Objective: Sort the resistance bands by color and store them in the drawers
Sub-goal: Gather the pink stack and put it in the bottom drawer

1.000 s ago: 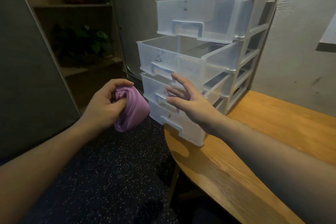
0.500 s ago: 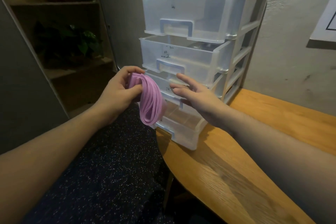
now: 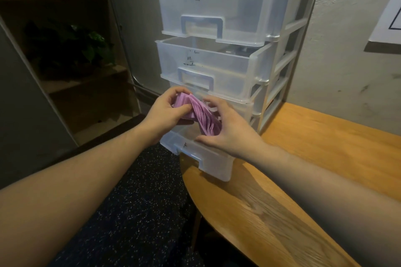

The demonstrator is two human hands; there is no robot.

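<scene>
Four clear drawers [image 3: 213, 12]; one folded purple band bundle [image 3: 200, 116]; two hands [image 3: 166, 112]; one table [image 3: 325, 158].

Both forearms are bare to the frame's edge, and the left hand [image 3: 161, 116] and right hand [image 3: 230, 131] wear no gloves.
</scene>
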